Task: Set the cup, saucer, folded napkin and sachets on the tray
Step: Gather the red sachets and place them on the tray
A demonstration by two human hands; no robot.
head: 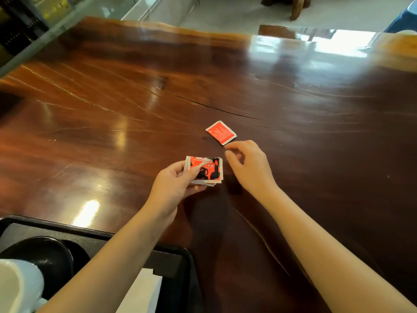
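Observation:
My left hand (174,185) grips a small stack of red and black sugar sachets (206,169) above the wooden table. One more red sachet (221,132) lies flat on the table, just beyond my right hand (247,164), whose fingers are apart and hold nothing. At the bottom left stands a black tray (173,259). On it are a dark saucer (48,256), a white cup (19,286) and a white folded napkin (143,292), partly hidden by my left forearm.
The glossy dark wooden table (203,86) stretches far ahead and to both sides, with a long crack across its middle. A glass partition (45,30) borders the far left edge. Pale floor lies beyond the far edge.

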